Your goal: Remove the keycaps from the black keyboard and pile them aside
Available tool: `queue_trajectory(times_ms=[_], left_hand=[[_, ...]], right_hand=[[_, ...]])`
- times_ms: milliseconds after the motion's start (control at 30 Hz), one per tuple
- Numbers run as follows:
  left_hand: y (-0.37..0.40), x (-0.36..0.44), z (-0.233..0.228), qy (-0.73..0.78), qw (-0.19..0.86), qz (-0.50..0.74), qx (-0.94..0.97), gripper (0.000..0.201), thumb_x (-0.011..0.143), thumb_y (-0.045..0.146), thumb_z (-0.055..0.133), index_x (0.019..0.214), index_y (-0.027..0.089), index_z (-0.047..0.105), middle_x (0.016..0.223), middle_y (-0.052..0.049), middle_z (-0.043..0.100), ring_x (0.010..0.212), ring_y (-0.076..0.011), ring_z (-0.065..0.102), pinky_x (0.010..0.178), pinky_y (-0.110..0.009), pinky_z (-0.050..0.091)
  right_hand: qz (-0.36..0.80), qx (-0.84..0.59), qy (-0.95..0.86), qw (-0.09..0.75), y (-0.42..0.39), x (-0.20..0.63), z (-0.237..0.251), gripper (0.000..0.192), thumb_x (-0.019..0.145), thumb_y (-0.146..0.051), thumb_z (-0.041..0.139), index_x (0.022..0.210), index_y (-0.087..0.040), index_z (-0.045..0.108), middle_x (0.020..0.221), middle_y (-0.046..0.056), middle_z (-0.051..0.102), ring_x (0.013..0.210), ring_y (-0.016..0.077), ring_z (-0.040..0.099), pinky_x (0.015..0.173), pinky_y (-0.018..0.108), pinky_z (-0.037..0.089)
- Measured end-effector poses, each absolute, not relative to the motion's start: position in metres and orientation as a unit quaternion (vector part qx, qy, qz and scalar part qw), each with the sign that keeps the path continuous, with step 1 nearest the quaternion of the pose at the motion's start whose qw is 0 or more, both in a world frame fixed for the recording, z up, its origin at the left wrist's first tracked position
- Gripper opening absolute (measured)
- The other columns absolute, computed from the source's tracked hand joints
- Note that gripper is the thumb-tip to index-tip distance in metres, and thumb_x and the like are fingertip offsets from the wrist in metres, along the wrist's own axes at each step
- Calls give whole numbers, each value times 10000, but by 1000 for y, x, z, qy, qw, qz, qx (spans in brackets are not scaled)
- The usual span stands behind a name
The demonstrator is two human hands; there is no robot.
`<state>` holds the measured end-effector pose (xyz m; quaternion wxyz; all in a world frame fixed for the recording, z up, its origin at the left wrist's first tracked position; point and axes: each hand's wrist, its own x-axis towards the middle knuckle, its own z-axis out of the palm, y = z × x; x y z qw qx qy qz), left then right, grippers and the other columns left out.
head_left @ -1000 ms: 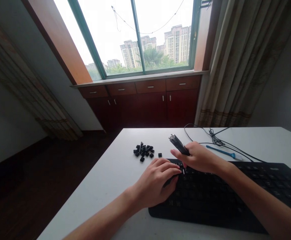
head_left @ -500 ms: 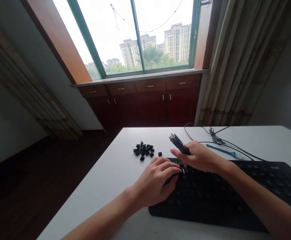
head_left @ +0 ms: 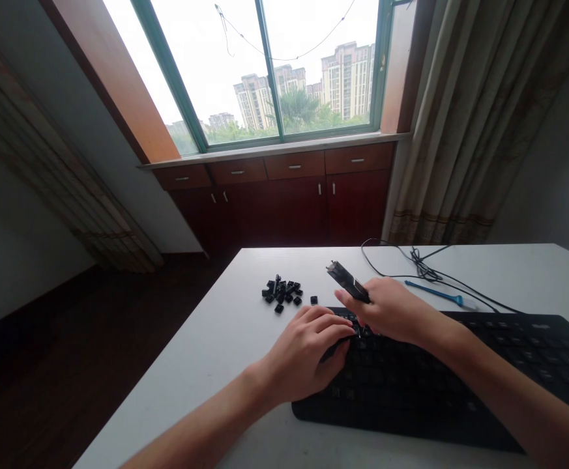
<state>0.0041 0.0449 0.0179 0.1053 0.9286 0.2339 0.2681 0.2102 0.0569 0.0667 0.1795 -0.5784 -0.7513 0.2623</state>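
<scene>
The right hand (head_left: 390, 311) is grasping a keycap puller (head_left: 349, 283) tip-down over the black keyboard (head_left: 440, 384), the left hand (head_left: 308, 355), its grip loose, is pressing the keys steady, and pulled keycaps (head_left: 282, 294) are lying heaped apart on the desk (head_left: 225, 339).

A black keyboard (head_left: 440, 384) lies flat near the desk's front edge. A slim black puller tool (head_left: 347, 283) is tilted over its left end, tip down on the keys.
</scene>
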Motion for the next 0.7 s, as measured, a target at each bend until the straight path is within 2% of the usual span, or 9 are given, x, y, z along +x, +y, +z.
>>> queue_trajectory(times_ms=[100, 400, 700], left_hand=[[45, 4, 18, 233, 102, 267, 929, 248, 953, 164, 539, 1178, 200, 638, 1178, -45, 730, 1054, -234, 636, 948, -418, 497], [45, 4, 18, 229, 97, 273, 929, 254, 954, 166, 533, 1181, 202, 639, 1165, -65, 734, 1041, -237, 644, 925, -421, 513], [45, 4, 18, 235, 95, 270, 929, 239, 952, 173, 537, 1161, 208, 646, 1162, -63, 724, 1056, -230, 640, 954, -420, 512]], right_hand=[[306, -581, -736, 162, 55, 209, 69, 689, 915, -717, 433, 559, -167, 645, 509, 74, 654, 449, 163, 579, 483, 261, 391], [402, -643, -620, 200, 58, 206, 62, 655, 915, -696, 455, 609, -146, 639, 552, 108, 669, 417, 158, 591, 390, 229, 443], [290, -531, -781, 153, 55, 219, 70, 689, 883, -740, 485, 617, -142, 701, 540, 70, 658, 489, 155, 539, 482, 253, 362]])
